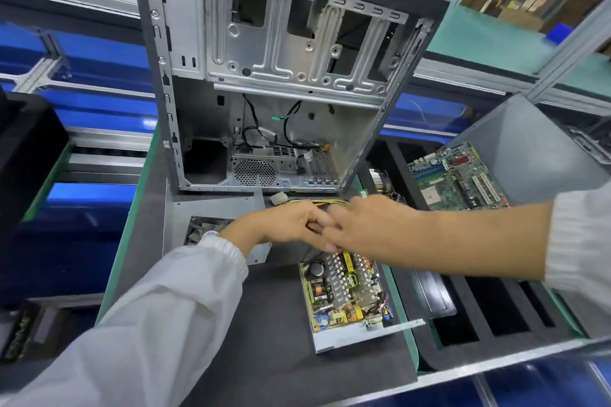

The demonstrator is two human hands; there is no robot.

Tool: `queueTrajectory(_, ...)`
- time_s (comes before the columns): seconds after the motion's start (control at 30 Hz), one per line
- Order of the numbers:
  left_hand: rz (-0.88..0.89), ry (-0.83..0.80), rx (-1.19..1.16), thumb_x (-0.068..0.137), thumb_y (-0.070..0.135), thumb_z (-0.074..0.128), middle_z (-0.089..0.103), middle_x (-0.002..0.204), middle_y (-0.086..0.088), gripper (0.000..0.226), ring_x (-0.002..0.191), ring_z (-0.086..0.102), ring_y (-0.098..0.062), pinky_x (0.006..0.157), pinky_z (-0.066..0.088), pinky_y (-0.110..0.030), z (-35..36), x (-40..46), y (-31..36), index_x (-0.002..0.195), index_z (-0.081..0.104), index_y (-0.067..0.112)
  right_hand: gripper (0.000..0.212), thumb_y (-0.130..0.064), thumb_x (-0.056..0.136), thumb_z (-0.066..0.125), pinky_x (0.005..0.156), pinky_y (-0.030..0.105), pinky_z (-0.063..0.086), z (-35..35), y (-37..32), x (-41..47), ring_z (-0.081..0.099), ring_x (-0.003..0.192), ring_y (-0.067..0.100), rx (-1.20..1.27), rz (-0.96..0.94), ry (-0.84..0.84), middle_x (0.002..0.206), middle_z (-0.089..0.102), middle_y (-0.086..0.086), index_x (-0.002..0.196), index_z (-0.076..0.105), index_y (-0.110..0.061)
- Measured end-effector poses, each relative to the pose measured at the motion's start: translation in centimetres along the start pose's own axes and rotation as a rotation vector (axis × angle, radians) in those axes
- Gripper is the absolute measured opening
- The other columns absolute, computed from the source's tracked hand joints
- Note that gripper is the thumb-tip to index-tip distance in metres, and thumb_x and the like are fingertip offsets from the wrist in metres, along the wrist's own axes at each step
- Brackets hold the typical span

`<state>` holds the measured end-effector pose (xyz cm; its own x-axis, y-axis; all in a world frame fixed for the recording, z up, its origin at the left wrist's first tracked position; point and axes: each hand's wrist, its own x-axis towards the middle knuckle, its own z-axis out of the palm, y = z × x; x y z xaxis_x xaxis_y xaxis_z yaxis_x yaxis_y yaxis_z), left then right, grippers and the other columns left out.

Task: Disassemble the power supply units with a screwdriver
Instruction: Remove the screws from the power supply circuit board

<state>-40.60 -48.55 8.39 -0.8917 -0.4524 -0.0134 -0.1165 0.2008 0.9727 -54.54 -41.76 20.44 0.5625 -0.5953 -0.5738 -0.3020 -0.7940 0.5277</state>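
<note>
While both hands (325, 225) meet — grip unclear — the opened power supply (347, 291) lies just below.

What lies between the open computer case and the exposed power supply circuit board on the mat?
In the head view, both hands, left and right, meet there over the yellow wire bundle.

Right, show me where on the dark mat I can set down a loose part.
The mat is bare in front of the open power supply board, between it and the white sleeve. Further back it is crowded: both hands meet over the wires, with the computer case just behind.
</note>
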Motion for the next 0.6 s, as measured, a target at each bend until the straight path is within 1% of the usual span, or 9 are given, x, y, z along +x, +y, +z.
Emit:
queueTrajectory(0.07,-0.013,0.003,0.061,0.08,-0.006,0.064,0.04,0.052,0.017,0.051,0.052,0.034,0.001,0.054,0.029,-0.012,0.0,0.1,-0.1,0.053,0.057,0.038,0.05,-0.013,0.074,0.065,0.046,0.027,0.029,0.7,-0.5,-0.9,0.056,0.068,0.017,-0.214,-0.084,0.273,0.105,0.056,0.004,0.121,0.051,-0.021)
queueTrajectory(0.13,-0.018,0.037,0.071,0.078,-0.002,0.073,0.039,0.056,0.011,0.04,0.055,0.032,-0.005,0.054,0.029,-0.016,0.4,0.2,-0.3,0.058,0.061,0.031,0.053,-0.015,0.065,0.07,0.044,0.027,0.028,0.6,-0.6,-1.2,0.058,0.063,0.015,-0.17,0.001,0.258,0.099,0.06,0.001,0.114,0.051,-0.022)
queueTrajectory(0.2,0.011,0.077,0.064,0.075,0.013,0.083,0.032,0.055,0.014,0.013,0.054,0.027,-0.005,0.054,0.023,-0.023,0.7,0.2,-0.2,0.076,0.071,0.019,0.045,-0.029,0.078,0.071,0.049,0.027,0.034,-0.5,0.1,-0.3,0.063,0.074,0.021,0.203,0.193,0.036,0.1,0.061,0.004,0.115,0.049,-0.017)
queueTrajectory(0.27,0.051,0.126,0.126,0.069,0.02,0.087,0.025,0.055,0.012,0.024,0.052,0.023,-0.005,0.054,0.018,-0.025,1.1,0.6,0.0,0.068,0.066,0.032,0.033,-0.04,0.09,0.058,0.048,0.023,0.038,-1.2,1.4,1.3,0.06,0.064,0.02,0.678,0.336,-0.315,0.087,0.067,0.008,0.095,0.058,-0.008)
queueTrajectory(0.33,0.083,0.13,0.164,0.069,0.017,0.087,0.024,0.056,0.012,0.044,0.052,0.023,-0.004,0.052,0.017,-0.02,1.4,0.9,0.2,0.057,0.054,0.043,0.032,-0.034,0.094,0.05,0.047,0.022,0.042,-1.4,2.5,2.2,0.051,0.05,0.017,0.933,0.358,-0.486,0.07,0.065,0.007,0.077,0.058,-0.008)
queueTrajectory(0.4,0.068,0.088,0.085,0.074,0.015,0.084,0.03,0.06,0.016,0.039,0.055,0.027,-0.002,0.056,0.021,-0.02,1.1,0.6,0.1,0.064,0.056,0.041,0.028,-0.03,0.096,0.047,0.057,0.027,0.045,-1.3,2.3,2.4,0.055,0.061,0.021,0.728,0.274,-0.418,0.071,0.061,0.003,0.082,0.06,-0.009)
queueTrajectory(0.47,-0.006,0.036,0.031,0.079,0.016,0.08,0.037,0.07,0.002,0.026,0.064,0.032,-0.014,0.064,0.023,-0.029,0.3,0.1,-0.1,0.075,0.065,0.037,0.018,-0.026,0.095,0.051,0.061,0.033,0.043,-0.7,1.1,1.8,0.059,0.079,0.026,0.291,0.138,-0.17,0.091,0.059,0.005,0.1,0.058,-0.01)
queueTrajectory(0.53,-0.047,0.025,0.039,0.081,0.004,0.075,0.042,0.061,0.004,0.039,0.059,0.037,-0.01,0.06,0.029,-0.023,-0.2,0.0,-0.5,0.061,0.059,0.034,0.028,-0.015,0.09,0.055,0.057,0.032,0.042,0.3,0.0,0.9,0.057,0.086,0.024,-0.101,-0.061,0.112,0.105,0.055,0.005,0.118,0.054,-0.013)
queueTrajectory(0.6,-0.041,0.029,0.089,0.078,-0.008,0.068,0.041,0.048,0.017,0.053,0.048,0.033,0.003,0.049,0.027,-0.01,-0.2,0.1,-0.6,0.05,0.047,0.032,0.032,-0.009,0.084,0.054,0.052,0.027,0.042,0.5,-0.5,0.1,0.056,0.077,0.018,-0.276,-0.156,0.287,0.099,0.057,0.0,0.114,0.058,-0.019)
